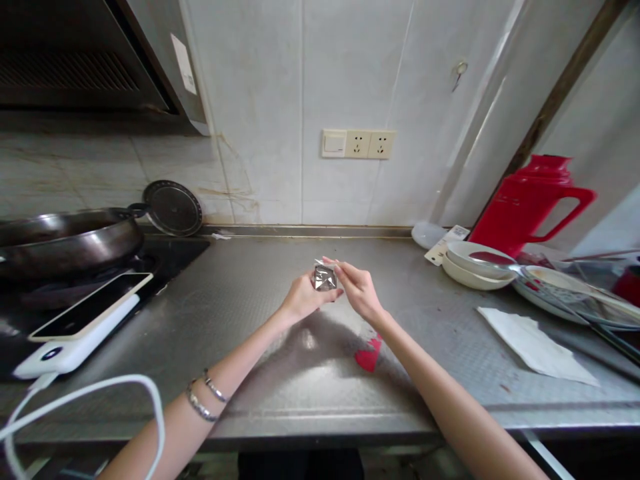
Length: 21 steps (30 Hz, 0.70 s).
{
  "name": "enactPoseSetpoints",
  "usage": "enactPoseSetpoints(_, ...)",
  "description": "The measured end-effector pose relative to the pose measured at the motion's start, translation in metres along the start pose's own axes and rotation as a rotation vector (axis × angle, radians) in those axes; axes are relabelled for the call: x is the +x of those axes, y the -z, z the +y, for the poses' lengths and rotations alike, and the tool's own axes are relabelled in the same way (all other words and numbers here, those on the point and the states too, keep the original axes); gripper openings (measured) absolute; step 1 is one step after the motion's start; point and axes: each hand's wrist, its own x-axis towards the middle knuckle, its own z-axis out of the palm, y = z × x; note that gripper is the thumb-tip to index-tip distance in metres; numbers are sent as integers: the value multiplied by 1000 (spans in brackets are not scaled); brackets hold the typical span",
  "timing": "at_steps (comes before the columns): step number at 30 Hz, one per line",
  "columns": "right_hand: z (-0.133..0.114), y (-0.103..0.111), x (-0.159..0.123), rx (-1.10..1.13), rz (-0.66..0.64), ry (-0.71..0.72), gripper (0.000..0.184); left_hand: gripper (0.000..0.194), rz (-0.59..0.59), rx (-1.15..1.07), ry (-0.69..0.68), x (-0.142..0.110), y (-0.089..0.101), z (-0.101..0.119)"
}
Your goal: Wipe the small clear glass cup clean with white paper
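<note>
A small box-like thing with a shiny silver, folded-looking square end [325, 279] is held above the middle of the counter. My left hand [302, 295] is closed around it from the left and below, its thumb along the lower edge. From the right, my right hand [358, 285] reaches its upper corner with the fingers pinched together. A thin whitish edge shows by those fingertips; what it belongs to I cannot make out. Below my hands, a torn red scrap [368, 357] lies on the metal counter [260, 293], near my right forearm.
At left, a pan [70, 243] sits on the black stove, with a phone [93, 307] and white power bank [75, 340] in front. To the right are stacked bowls [477, 263], a red thermos [530, 207], a white tissue [535, 347] and dishes with utensils.
</note>
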Motion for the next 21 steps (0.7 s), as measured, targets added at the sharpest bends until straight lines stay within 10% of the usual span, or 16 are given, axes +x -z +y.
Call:
enactPoseSetpoints(15,-9,-10,-10,1,-100,250,31,44,-69,154,-45,4,5,-5)
enactPoseSetpoints(21,-11,-11,-2,48,122,23,33,53,-33,88,61,11,11,-11)
